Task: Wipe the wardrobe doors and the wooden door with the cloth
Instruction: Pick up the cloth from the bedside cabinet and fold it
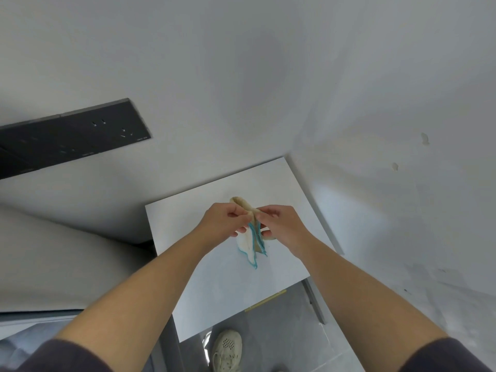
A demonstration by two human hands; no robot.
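1. Beige cloth edged in teal hangs bunched between our hands, over the white tabletop, nearer its far edge.
2. Our left hand pinches the cloth's upper fold with curled fingers; our right hand pinches it just beside.
3. We cannot tell whether the cloth's lower end touches the tabletop.
4. A dark socket panel sits on the left wall; a pale shoe stands on the grey floor by the tabletop's near edge.
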